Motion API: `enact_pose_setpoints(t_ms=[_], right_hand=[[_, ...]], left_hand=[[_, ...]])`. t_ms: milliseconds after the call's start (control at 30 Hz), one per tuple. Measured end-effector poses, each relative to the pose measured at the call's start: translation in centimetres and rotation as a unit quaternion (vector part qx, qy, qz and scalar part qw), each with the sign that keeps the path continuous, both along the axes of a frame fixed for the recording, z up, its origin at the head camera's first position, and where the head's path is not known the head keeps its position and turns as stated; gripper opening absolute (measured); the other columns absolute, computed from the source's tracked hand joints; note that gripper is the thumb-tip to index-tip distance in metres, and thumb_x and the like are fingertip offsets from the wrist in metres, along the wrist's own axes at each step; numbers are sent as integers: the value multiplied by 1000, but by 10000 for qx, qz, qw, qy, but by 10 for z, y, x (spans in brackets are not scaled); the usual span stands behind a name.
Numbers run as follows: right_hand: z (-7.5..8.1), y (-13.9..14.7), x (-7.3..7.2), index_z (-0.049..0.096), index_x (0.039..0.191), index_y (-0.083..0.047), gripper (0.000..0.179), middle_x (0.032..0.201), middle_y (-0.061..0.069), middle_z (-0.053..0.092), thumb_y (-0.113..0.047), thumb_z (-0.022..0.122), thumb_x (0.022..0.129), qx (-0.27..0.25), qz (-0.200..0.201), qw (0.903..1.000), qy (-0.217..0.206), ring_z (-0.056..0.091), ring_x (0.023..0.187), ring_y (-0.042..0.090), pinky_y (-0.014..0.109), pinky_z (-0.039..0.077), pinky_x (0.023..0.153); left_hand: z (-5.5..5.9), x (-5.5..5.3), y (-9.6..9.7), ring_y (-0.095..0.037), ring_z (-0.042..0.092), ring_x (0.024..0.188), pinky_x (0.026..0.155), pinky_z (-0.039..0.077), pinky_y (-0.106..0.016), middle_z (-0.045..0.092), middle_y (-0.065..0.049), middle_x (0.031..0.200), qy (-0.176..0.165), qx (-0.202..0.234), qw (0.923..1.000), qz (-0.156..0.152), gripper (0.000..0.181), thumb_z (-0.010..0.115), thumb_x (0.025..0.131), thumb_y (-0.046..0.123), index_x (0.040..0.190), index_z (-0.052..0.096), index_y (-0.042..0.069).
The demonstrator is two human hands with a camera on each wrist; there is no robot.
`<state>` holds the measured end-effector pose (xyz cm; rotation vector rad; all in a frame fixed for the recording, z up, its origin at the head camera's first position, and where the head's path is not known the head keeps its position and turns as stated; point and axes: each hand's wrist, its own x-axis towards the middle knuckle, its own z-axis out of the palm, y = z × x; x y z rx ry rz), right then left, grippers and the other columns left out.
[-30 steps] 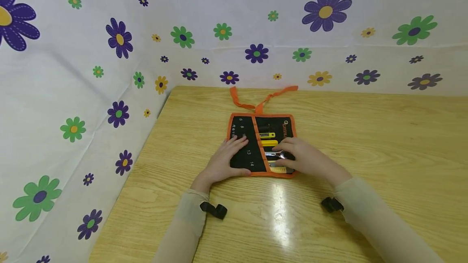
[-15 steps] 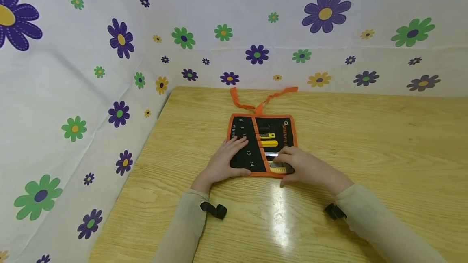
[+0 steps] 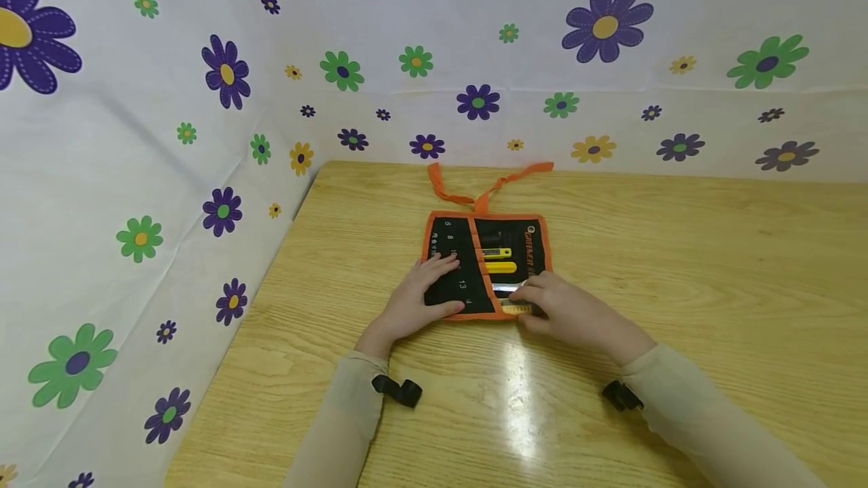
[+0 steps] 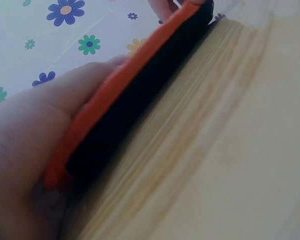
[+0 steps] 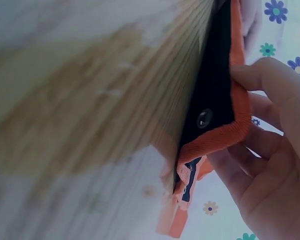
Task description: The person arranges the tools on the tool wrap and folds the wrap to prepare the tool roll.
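Note:
A black tool roll [image 3: 478, 294] with orange trim and printed numbers lies on the table. In its pockets are a yellow-handled tool [image 3: 500, 267], a smaller yellow tool [image 3: 497, 253], a silver metal tool [image 3: 503, 288] and a pale-yellow-ended tool [image 3: 514, 309]. My left hand [image 3: 414, 300] rests on the roll's left part, fingers extended. At the near right corner, my right hand [image 3: 566, 315] pinches the orange edge; its thumb [image 5: 250, 77] presses the black underside in the right wrist view. The roll's near edge [image 4: 125, 82] stands raised off the table.
Orange tie straps [image 3: 481, 200] stretch from the roll's far edge. The wooden table [image 3: 678, 269] meets a flower-patterned cloth [image 3: 515, 59] at the back and on the left. Black bands [image 3: 400, 391] sit on both wrists.
My right hand has moved from over the silver tool to the near right corner and gripped the edge. The roll's near edge has lifted slightly. The left hand stays on the roll.

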<state>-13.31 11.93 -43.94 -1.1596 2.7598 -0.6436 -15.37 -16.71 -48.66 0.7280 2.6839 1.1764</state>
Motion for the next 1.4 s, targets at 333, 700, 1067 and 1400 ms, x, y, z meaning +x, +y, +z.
enact_pose_setpoints(t_ms=[333,700,1067,1400], right_hand=[[8,-1,-4,67,114,-1,23,110,10,66,-11,55,97,-103,-393,9987,-320,60,102,28,43,50,87],[11,-8,-16,59,113,-2,17,96,6,65,-6,51,99,-367,-868,9944,-486,59,79,17,35,51,71],[7,-10,-18,69,104,-4,14,97,8,57,-7,63,93,-262,-1009,9929,581,53,81,22,35,51,72],[6,-10,-25,71,101,-3,23,98,9,63,0,76,79,-36,-271,9855,1676,58,89,26,37,52,79]], left_hand=[[2,4,0,-13,48,121,101,40,-41,56,5,129,19,1480,9856,824,38,61,95,32,129,61,18],[5,3,2,-21,55,101,88,46,-41,61,-5,109,769,1733,9785,817,20,66,90,7,110,66,5],[2,-1,1,-16,54,97,82,47,-36,61,0,102,1067,928,9818,1269,11,69,90,18,99,73,13],[3,0,2,-19,53,101,87,45,-38,62,0,102,770,692,9844,1425,13,69,90,18,101,74,13]])
